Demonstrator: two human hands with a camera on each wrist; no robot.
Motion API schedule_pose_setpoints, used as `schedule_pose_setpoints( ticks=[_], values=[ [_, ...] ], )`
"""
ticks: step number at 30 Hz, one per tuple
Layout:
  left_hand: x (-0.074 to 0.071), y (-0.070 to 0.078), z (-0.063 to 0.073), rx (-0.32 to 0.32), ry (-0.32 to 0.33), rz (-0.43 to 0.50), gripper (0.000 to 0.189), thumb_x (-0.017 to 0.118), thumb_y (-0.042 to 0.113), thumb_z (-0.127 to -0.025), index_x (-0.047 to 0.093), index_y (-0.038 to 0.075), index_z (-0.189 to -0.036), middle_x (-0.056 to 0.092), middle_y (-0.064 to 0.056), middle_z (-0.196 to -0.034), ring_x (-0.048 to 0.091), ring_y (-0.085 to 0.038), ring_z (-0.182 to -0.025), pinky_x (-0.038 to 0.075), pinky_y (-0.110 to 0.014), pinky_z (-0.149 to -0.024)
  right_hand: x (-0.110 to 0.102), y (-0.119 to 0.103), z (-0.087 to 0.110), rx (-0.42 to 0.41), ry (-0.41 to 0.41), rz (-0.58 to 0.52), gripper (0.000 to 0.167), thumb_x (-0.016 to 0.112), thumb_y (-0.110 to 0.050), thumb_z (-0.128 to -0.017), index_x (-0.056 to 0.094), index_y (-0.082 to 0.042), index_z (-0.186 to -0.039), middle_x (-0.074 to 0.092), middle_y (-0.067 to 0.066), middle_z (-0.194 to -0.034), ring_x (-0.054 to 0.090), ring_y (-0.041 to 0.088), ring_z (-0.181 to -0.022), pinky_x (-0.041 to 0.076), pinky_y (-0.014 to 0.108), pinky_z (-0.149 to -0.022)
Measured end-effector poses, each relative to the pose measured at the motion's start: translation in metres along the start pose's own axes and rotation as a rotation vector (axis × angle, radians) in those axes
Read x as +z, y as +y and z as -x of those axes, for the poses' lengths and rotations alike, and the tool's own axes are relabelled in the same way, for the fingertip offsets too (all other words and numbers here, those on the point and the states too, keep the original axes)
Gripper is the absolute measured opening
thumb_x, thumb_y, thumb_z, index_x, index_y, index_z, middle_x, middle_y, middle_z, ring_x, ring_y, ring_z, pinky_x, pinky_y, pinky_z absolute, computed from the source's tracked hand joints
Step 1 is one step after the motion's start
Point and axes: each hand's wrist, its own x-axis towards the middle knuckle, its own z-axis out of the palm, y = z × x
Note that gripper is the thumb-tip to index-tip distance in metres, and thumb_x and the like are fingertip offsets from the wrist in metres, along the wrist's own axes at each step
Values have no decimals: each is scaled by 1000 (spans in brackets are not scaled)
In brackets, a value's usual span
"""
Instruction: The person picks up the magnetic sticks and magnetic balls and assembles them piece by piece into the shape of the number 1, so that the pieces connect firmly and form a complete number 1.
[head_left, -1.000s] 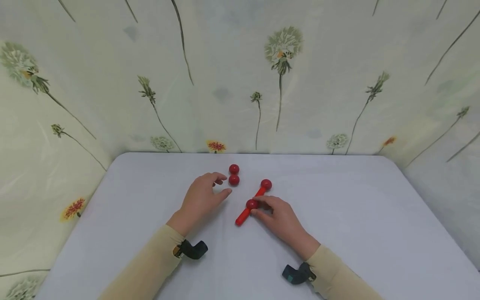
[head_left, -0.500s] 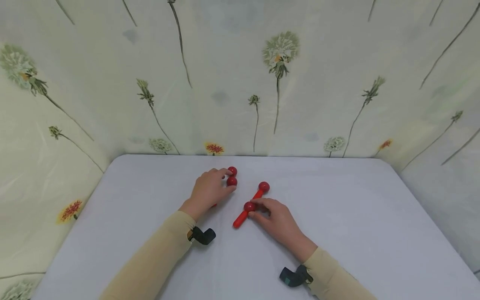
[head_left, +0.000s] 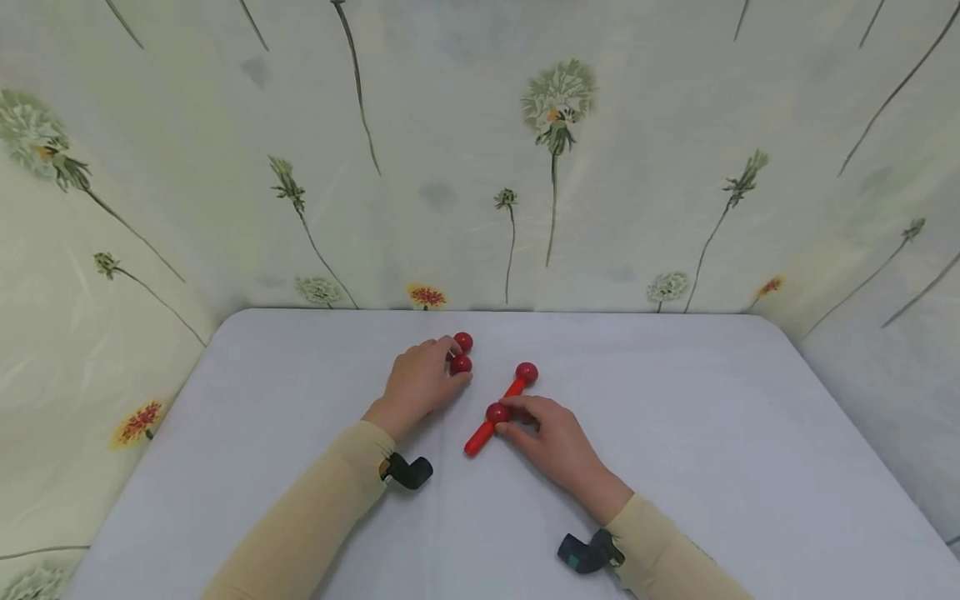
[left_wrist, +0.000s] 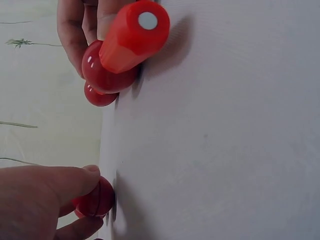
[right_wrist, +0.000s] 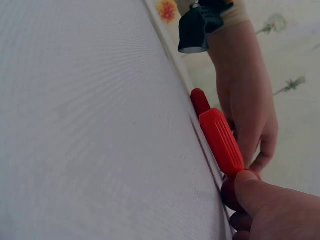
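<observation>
In the head view, my left hand (head_left: 420, 379) pinches the nearer of two red balls (head_left: 461, 364) between thumb and fingers. The farther red ball (head_left: 463, 342) sits right behind it. My right hand (head_left: 558, 433) grips another red ball (head_left: 497, 413) with thumb and fingertips. A red rod (head_left: 480, 438) runs from that ball toward me; its end carries a silver disc in the left wrist view. Beyond the gripped ball, a second red rod (head_left: 514, 388) leads to an end ball (head_left: 527, 372). Another red rod (right_wrist: 200, 101) shows near my left hand in the right wrist view.
A white table (head_left: 712, 433) carries everything, its back edge against a cloth backdrop (head_left: 450, 167) printed with dandelions. A dark wrist camera (head_left: 411, 472) sits on the left sleeve, another wrist camera (head_left: 588, 553) on the right.
My left hand has moved forward and right, and its thumb and fingers have come round the nearer loose ball. The right hand keeps its grip in about the same place.
</observation>
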Motion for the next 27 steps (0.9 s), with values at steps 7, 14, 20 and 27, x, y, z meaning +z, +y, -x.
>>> schedule_pose_setpoints(
  ticks=[7, 14, 20, 27],
  values=[
    [2, 1, 1, -22, 15, 22, 37, 76, 36, -85, 62, 17, -113, 61, 6, -85, 55, -14, -77, 48, -33, -72, 1, 1, -1, -17, 4, -17, 35, 78, -28, -87, 68, -26, -120, 65, -16, -106, 59, 4, -91, 53, 30, -80],
    [-4, 2, 9, -10, 44, 8, 42, 73, 36, -88, 65, 19, -126, 63, 2, -97, 56, -15, -83, 51, -33, -74, 1, 1, 0, -19, 7, -24, 34, 79, -28, -86, 69, -25, -119, 65, -16, -104, 59, 3, -91, 53, 30, -80],
    [-19, -1, 29, -8, 95, 98, 41, 72, 37, -90, 66, 23, -128, 64, 4, -107, 57, -14, -94, 52, -33, -81, 1, 1, -1, -11, 2, -21, 34, 78, -28, -87, 69, -24, -119, 65, -17, -104, 59, 2, -91, 53, 29, -80],
    [-31, -10, 55, -16, 133, 223, 38, 73, 36, -89, 66, 21, -124, 63, 7, -106, 59, -17, -98, 52, -34, -79, 0, 0, 0, 6, -4, -28, 33, 78, -29, -87, 70, -23, -119, 65, -17, -102, 58, 3, -89, 53, 29, -79]
  ],
)
